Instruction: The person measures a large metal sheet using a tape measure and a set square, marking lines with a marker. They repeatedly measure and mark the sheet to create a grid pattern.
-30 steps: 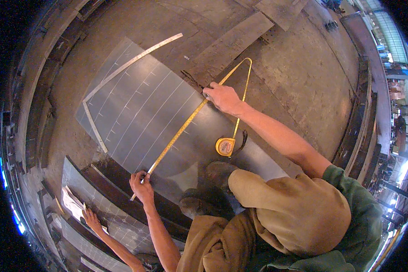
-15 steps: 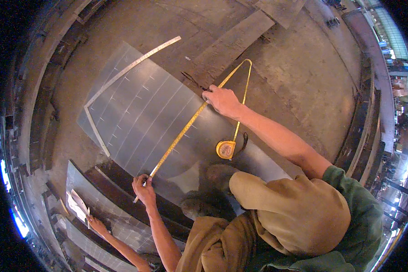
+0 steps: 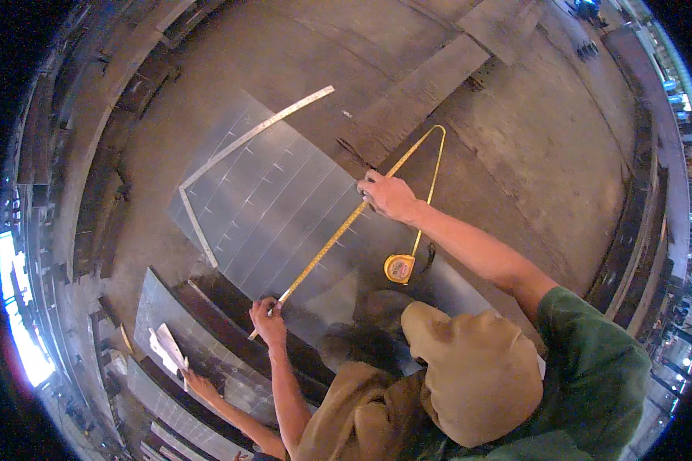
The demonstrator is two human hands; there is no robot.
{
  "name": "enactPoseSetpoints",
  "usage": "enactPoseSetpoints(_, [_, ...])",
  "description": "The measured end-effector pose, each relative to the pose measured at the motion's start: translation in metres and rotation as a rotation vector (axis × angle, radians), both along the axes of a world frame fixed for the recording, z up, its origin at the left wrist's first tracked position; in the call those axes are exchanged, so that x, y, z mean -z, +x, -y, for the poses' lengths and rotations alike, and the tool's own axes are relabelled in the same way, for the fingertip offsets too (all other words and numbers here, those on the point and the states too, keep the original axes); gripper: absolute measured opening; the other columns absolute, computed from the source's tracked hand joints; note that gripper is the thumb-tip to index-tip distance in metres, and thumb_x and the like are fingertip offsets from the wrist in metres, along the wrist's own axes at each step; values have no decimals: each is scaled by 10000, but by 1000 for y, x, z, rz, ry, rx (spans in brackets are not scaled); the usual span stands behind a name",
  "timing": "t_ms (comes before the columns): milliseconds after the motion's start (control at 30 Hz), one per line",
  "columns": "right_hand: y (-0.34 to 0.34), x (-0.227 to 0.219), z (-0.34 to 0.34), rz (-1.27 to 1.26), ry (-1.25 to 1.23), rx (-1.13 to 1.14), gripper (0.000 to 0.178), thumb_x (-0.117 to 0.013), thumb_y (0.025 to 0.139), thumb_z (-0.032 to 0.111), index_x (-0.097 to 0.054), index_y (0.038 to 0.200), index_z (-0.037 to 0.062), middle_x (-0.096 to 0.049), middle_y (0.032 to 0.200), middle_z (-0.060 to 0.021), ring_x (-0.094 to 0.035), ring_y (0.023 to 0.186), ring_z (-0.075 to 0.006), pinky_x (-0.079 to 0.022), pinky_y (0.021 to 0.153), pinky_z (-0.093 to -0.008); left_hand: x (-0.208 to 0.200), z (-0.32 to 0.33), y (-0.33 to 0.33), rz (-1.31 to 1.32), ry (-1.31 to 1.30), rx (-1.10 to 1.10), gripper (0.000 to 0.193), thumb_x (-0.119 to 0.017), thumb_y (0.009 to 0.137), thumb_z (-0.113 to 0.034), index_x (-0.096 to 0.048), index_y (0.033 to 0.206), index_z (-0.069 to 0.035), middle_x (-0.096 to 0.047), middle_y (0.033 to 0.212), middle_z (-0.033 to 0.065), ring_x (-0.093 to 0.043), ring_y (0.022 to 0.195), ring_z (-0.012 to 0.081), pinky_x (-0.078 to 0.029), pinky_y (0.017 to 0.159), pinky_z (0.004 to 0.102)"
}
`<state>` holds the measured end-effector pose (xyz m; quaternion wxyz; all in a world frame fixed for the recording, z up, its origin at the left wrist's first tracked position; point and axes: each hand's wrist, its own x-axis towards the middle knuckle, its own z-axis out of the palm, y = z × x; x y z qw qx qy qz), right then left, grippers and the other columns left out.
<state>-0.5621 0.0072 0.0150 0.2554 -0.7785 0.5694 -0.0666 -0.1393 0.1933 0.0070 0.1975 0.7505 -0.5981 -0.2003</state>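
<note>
A grey metal sheet [image 3: 242, 219] with thin ruled lines and short white marks lies in front of me. Across it runs a yellow tape measure blade [image 3: 327, 247]. My left hand [image 3: 269, 321] pinches the blade near its end, at the sheet's near-left edge. At the opposite edge, my right hand [image 3: 392, 197] has closed fingers on the blade. Past that hand the blade loops back to the yellow tape case [image 3: 399, 268], which rests on the sheet near my knees. A metal framing square [image 3: 257, 132] lies over the sheet's far-left part.
Another person's hand [image 3: 201, 387] works at lower left over a second marked sheet [image 3: 161, 300], by a pale flat piece [image 3: 165, 346]. Dark steel lengths [image 3: 92, 154] line the left side and more beams [image 3: 630, 238] the right. A flat plate [image 3: 430, 77] lies on the floor ahead.
The whole view has shifted, so the sheet and tools sit farther right and lower. Both my hands keep their places on the tape, and the case and square stay put on the sheet.
</note>
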Motion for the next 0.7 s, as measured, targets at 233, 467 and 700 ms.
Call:
enactPoseSetpoints(233, [-7,46,-2,-58,-248,-288,381,-743,748,164,-724,1129,158,-590,1324,-48,-532,1271,-334,-518,1025,-398,17,-22,21,143,-86,7,208,-811,734,-155,-754,930,-115,-698,979,108,-634,934,347,-491,852,472])
enactPoseSetpoints(467, [-3,23,-3,106,-183,-71,306,-724,822,90,-640,1115,58,-634,1035,-178,-612,972,-428,-497,809,-495,-9,1,17,63,84,21,197,-743,813,-136,-736,1008,-157,-620,994,77,-577,1032,346,-492,847,498])
enactPoseSetpoints(700, [3,26,-1,118,-240,-125,232,-716,812,71,-597,1010,42,-610,939,-179,-597,898,-424,-471,752,-495,-6,-11,21,40,58,19,185,-730,825,-143,-722,1010,-146,-614,1001,69,-577,1009,334,-489,809,488])
